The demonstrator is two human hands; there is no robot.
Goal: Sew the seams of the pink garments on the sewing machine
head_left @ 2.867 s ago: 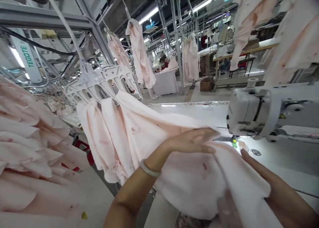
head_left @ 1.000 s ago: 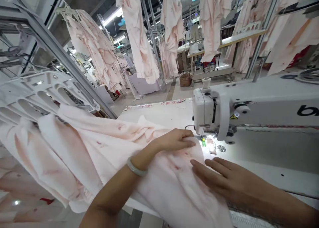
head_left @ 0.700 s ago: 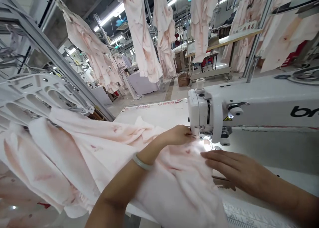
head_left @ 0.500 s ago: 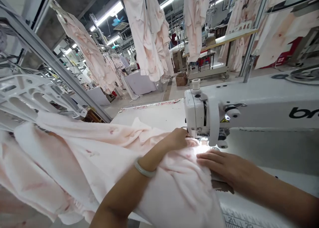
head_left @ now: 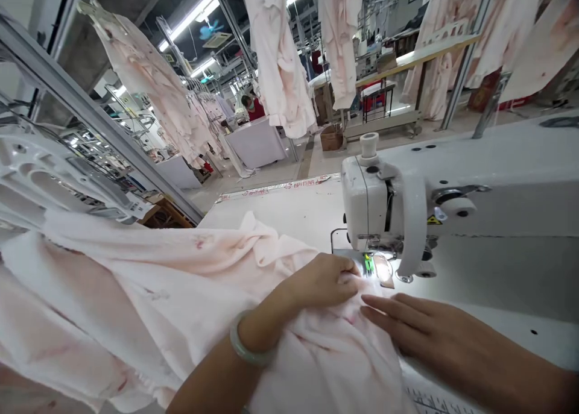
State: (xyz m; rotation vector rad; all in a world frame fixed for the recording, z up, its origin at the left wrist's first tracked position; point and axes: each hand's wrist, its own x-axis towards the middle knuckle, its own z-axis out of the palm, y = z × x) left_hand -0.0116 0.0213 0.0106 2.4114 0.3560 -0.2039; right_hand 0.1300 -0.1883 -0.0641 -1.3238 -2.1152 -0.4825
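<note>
Pale pink, fuzzy fabric (head_left: 181, 281) with small reddish marks spreads from the left across the sewing table. My left hand (head_left: 323, 281), a bangle on its wrist, pinches the fabric's edge just in front of the presser foot. Beside it, my right hand (head_left: 407, 320) lies with straight fingers, fingertips on the fabric to the right. The white sewing machine (head_left: 371, 203) stands over the lit needle area, where a bright green part (head_left: 370, 265) shows near the foot. Fabric and presser foot are apart by a small gap.
A white plastic hanger or rack (head_left: 45, 167) stands at the left by a metal post (head_left: 104, 112). Pale garments (head_left: 280, 64) hang beyond the table. A person in red (head_left: 256, 108) is in the background. A printed ruler (head_left: 436, 399) runs along the front table edge.
The fabric edge and both hands have come back toward me from under the needle, uncovering the green part. The view has shifted slightly, and the machine appears farther right.
</note>
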